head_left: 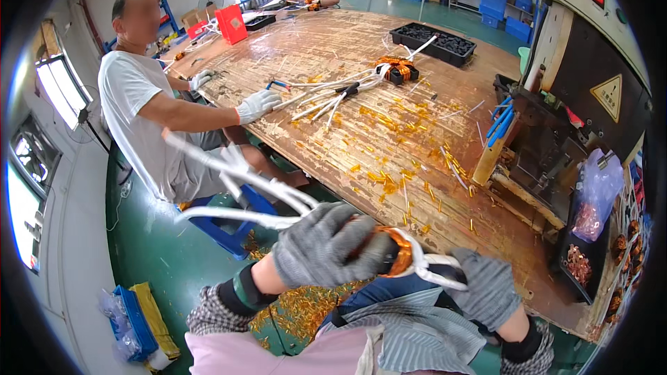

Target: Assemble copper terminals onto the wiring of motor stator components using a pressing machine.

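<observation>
My left hand [326, 246], in a grey knit glove, is closed around a copper wire coil [400, 253] with dark parts, held above my lap at the table's near edge. Several white sleeved leads [257, 191] trail from it to the left, blurred by motion. On the coil's right side a white sleeved loop [425, 264] runs to my right hand [486, 288], also grey-gloved, whose fingers are curled at the loop's end. A dark piece shows beside those fingers; its kind is unclear. Part of the coil is hidden by my left fingers.
Yellow tube scraps litter the wooden table [333, 125]. On it sit another wound coil [396, 69] with white leads and a black tray [434, 43] of dark parts. A co-worker's gloved hand [258, 105] rests at the left edge. A machine [563, 118] and copper-filled bin [578, 267] stand right.
</observation>
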Demonstrator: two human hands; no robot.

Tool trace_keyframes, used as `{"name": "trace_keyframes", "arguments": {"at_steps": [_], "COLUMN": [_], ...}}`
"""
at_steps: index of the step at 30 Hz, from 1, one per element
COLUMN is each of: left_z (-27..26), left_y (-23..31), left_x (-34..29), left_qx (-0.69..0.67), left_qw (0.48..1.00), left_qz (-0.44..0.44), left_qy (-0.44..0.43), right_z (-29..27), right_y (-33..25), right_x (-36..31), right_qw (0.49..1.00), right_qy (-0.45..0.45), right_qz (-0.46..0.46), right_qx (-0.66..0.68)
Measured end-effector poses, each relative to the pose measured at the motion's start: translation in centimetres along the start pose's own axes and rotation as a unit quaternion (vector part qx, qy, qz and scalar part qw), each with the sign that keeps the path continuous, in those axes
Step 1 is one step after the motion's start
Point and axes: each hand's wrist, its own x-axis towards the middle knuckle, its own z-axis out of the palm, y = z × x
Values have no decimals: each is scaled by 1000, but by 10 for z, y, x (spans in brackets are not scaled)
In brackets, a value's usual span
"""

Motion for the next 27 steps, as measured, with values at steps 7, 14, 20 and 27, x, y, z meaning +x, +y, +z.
{"name": "trace_keyframes", "arguments": {"at_steps": [7,14,20,27], "left_z": [65,144,162,169], "left_y": [13,18,22,14], "left_x": [60,84,81,3], "left_qx": [-128,-178,-257,-601], "left_qw": [986,980,965,452], "left_qz": [94,88,-21,-615], "left_qy": [58,-7,-43,235], "right_z": [62,90,96,97], "right_y": [55,75,83,81], "right_x": [-89,-122,-122,-116], "right_qw": [966,914,892,891], "right_qy": [28,98,91,107], "right_qz": [187,276,279,277], "right_qx": [177,280,344,344]}}
